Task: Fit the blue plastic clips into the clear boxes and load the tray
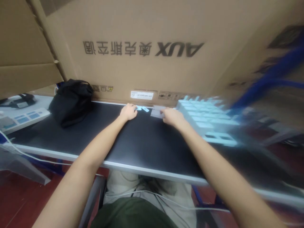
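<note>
At the far edge of the black tabletop (147, 139), my left hand (128, 112) rests with its fingers curled beside a few small light-blue pieces (144, 109). Whether it grips one of them is hidden. My right hand (173, 116) pinches the right side of a thin, whitish translucent sheet (155, 111), which lies low over the table. Right of that hand stands a pale-blue slotted rack (206, 117) with upright prongs, smeared by motion.
A large cardboard box (133, 69) with upside-down print walls off the back. A black cloth bag (72, 103) sits left, near a white panel with blue labels (26, 117). A blue metal frame (268, 69) rises at right. White cable (38, 158) hangs along the front.
</note>
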Motion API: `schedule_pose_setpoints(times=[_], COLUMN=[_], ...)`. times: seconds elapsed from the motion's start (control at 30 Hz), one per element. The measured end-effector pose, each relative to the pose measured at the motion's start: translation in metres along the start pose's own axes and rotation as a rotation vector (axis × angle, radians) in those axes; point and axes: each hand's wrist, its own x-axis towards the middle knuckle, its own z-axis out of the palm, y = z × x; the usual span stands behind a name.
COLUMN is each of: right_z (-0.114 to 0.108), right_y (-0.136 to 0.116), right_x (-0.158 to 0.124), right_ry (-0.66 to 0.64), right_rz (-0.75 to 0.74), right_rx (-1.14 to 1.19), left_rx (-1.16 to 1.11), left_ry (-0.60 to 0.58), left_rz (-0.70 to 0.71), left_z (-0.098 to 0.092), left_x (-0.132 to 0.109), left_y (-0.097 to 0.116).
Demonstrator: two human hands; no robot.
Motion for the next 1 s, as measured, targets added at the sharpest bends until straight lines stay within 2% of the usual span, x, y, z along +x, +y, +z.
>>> schedule_pose_setpoints(times=[0.27,0.37,0.47,0.6,0.7,1.0], right_z=[0.013,0.013,0.013,0.019,0.027,0.035], right_y=[0.002,-0.005,-0.019,-0.042,-0.054,-0.053], right_x=[0.006,0.008,0.012,0.021,0.025,0.027], right_ry=[0.092,0.21,0.298,0.265,0.239,0.257], right_rz=[0.031,0.01,-0.075,-0.217,-0.255,-0.263], right_rx=[0.007,-0.016,-0.018,-0.052,-0.067,-0.052], left_rx=[0.009,-0.002,-0.012,-0.019,-0.028,-0.071], left_ry=[-0.018,-0.021,-0.017,-0.006,-0.002,-0.002], left_rz=[-0.04,-0.056,-0.071,-0.08,-0.089,-0.082], left_z=[-0.005,-0.007,-0.007,-0.009,-0.01,-0.011], left_x=[-0.002,-0.003,-0.003,-0.004,-0.005,-0.005], left_y=[0.003,0.004,0.005,0.006,0.005,0.006])
